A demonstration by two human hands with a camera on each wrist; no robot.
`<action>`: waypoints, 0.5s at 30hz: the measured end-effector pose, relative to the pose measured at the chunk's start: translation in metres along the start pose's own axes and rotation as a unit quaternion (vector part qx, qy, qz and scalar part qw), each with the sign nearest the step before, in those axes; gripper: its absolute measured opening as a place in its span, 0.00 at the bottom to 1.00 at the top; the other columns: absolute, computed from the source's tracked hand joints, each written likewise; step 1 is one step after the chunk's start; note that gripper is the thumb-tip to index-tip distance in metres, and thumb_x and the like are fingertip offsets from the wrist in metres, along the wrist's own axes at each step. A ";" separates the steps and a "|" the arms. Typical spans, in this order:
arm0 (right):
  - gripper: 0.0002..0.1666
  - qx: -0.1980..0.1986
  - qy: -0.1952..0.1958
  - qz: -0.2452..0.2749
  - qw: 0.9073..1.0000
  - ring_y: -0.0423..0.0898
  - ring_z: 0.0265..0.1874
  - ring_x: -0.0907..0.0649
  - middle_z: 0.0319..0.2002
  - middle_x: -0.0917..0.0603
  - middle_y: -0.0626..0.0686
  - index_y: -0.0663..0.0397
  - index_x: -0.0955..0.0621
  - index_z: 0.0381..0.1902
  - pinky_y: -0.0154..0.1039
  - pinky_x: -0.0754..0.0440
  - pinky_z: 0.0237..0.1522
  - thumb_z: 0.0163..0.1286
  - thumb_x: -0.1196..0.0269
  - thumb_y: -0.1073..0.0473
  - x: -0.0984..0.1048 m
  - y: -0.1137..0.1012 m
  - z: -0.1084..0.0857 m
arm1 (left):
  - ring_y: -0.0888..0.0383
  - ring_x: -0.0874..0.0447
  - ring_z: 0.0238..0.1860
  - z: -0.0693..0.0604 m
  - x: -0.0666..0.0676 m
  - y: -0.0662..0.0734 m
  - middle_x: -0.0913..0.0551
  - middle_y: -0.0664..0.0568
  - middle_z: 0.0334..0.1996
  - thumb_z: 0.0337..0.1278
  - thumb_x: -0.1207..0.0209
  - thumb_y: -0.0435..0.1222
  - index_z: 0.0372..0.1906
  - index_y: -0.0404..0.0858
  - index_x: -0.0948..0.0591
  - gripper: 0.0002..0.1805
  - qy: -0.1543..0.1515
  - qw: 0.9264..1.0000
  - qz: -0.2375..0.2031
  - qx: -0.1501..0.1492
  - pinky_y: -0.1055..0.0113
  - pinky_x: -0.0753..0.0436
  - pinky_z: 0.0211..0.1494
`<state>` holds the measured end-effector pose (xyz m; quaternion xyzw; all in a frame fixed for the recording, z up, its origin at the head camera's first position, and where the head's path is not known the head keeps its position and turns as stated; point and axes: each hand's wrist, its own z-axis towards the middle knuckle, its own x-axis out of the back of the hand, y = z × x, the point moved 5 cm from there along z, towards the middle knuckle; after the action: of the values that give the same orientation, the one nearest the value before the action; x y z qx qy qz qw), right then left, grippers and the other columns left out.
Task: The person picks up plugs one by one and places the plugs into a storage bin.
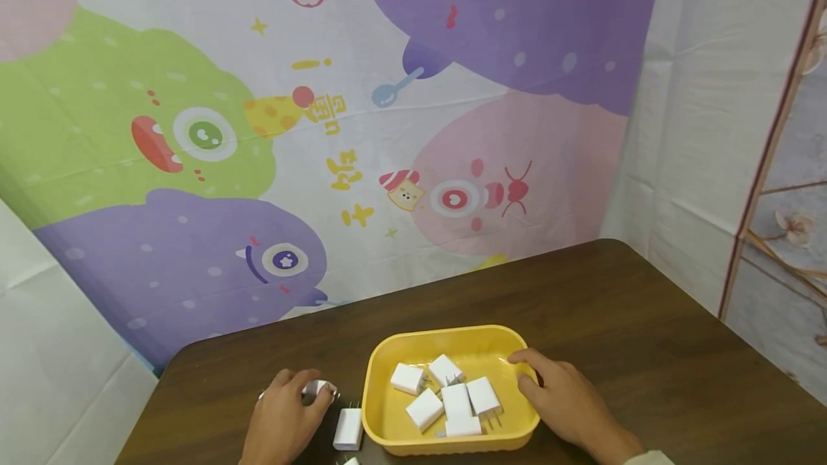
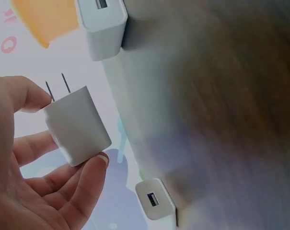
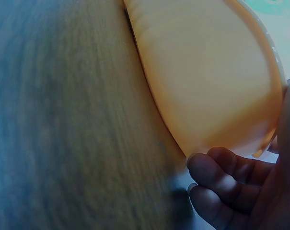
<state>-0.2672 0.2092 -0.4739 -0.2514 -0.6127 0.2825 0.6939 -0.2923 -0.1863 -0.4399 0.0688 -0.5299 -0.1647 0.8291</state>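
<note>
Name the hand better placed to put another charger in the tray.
Left hand, most likely: it pinches a charger beside the tray, while the right hand holds the tray's opposite side.

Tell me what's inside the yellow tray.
Six white chargers lie in the yellow tray, some overlapping; whatever is directly beneath them is covered and can't be seen.

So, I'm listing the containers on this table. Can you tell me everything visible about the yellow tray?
The yellow tray is a shallow, open-topped rounded rectangle with a smooth rim; its opaque, slightly glossy surface looks like plastic. It sits upright on the dark wood-look table. Six white wall chargers lie jumbled on its floor. The right grip holds its right end, with digits over the rim. Another charger is close to its left side; whether they touch is unclear.
</note>
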 end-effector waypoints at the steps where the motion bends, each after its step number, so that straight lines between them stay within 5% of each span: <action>1: 0.14 0.002 0.001 -0.001 1.000 0.39 0.17 0.32 0.19 0.28 0.41 0.35 0.18 0.52 0.38 0.30 0.25 0.71 0.39 0.56 0.000 0.000 0.000 | 0.44 0.16 0.33 0.000 0.000 0.000 0.18 0.48 0.34 0.53 0.32 0.44 0.42 0.41 0.12 0.14 -0.001 1.000 -0.001 0.002 0.45 0.21 0.40; 15: 0.14 0.003 -0.005 0.003 1.000 0.39 0.18 0.31 0.22 0.26 0.41 0.36 0.18 0.53 0.38 0.29 0.27 0.72 0.39 0.56 0.000 0.000 -0.001 | 0.49 0.17 0.34 0.001 0.011 0.015 0.18 0.51 0.34 0.53 0.31 0.44 0.42 0.41 0.13 0.14 0.000 1.000 -0.014 0.005 0.47 0.20 0.41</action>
<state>-0.2666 0.2093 -0.4741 -0.2500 -0.6146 0.2875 0.6907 -0.2863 -0.1765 -0.4253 0.0800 -0.5299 -0.1739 0.8262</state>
